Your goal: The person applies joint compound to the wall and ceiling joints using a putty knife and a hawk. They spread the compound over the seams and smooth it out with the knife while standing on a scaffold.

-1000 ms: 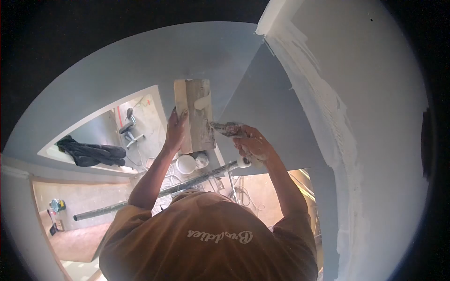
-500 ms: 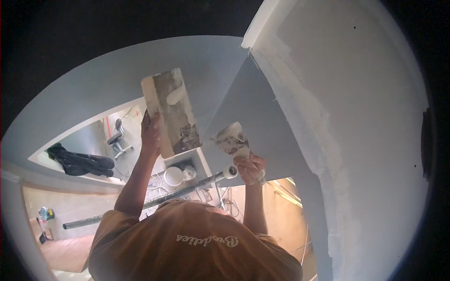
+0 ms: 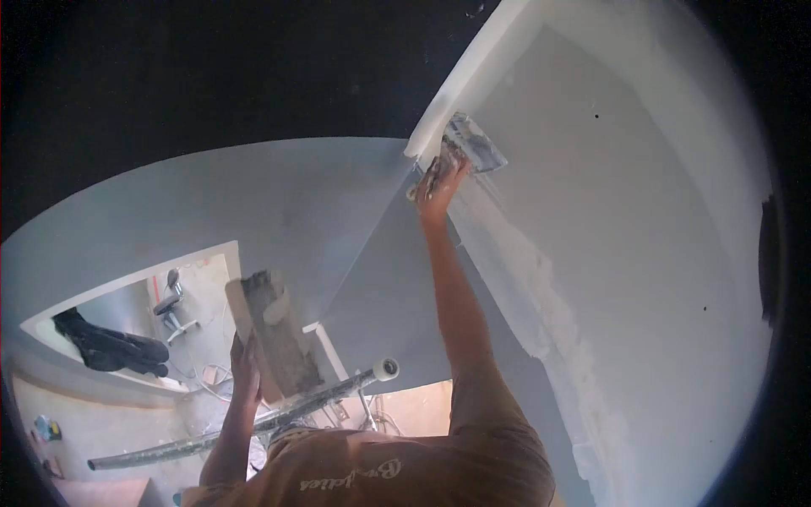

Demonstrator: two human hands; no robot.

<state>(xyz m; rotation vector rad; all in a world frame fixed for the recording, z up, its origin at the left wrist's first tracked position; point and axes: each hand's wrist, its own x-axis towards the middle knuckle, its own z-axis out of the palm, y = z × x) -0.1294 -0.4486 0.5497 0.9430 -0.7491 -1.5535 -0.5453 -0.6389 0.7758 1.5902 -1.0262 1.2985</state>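
Note:
My right hand is raised at the upper middle, its fingers closed round the handle of a putty knife. The wide, smeared blade lies against the pale grey panel beside the corner, close to a white edge strip. A band of whitish joint compound runs down that panel's edge. Lower left, my left hand grips a long rectangular mud pan by its side. Its inside is stained dark, with a blob of white compound in it. The pan is slightly blurred.
A speckled pole with a round white end crosses in front of my body, below the pan. Through a white-framed opening at left appear a dark draped thing and a chair. Blue-grey walls meet behind the pan.
My right hand has moved up from near the pan to the corner, bringing the putty knife against the panel. My left hand and the mud pan have shifted lower in the view, which has itself moved.

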